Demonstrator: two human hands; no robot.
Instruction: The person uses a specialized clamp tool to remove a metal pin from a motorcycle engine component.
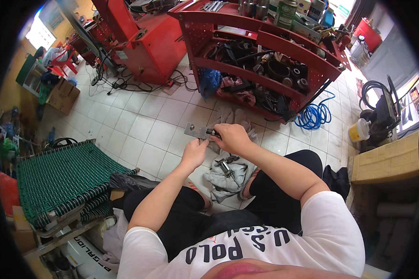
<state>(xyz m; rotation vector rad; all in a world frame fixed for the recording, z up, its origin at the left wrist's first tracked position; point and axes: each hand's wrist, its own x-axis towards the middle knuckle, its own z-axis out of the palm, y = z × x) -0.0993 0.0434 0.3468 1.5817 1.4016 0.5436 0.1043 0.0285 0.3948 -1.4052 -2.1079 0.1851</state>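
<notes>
In front of me, above the tiled floor, both my hands are on a small grey metal block (193, 131) with a notched plate shape and a round brass-coloured spot on it. My left hand (195, 152) pinches its lower edge from below. My right hand (233, 138) is closed around a dark cylindrical part (211, 132) that meets the block's right side; I cannot tell whether the two are joined. Between my feet lies a crumpled grey rag (239, 178), with a shiny cylindrical metal part (226, 169) and small dark pieces on it.
A red tool cart (265, 69) full of parts stands ahead, beside a red machine (149, 53) with cables on the floor. A coiled blue hose (314, 114) lies to its right. At left is a green woven folding bed (74, 174); at right, a cardboard box (386, 158) and white bucket (358, 130).
</notes>
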